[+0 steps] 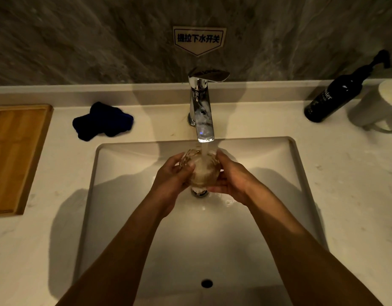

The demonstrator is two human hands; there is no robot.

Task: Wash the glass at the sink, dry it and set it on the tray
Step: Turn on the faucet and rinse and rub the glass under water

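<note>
One glass (201,171) sits dead center over the sink (115,217), right under the tap (201,107) stream. Left hand (170,180) and right hand (232,180) both wrap it. One tray (16,155) at 9 o'clock, one dark cloth (102,121) around 10, one bottle (336,98) and probably one mug (375,107) at 2.

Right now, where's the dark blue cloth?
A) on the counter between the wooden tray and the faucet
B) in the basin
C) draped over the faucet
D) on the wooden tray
A: the dark blue cloth lies bunched on the counter, to the right of the wooden tray and left of the faucet, outside the basin and touching neither tray nor faucet.
</note>
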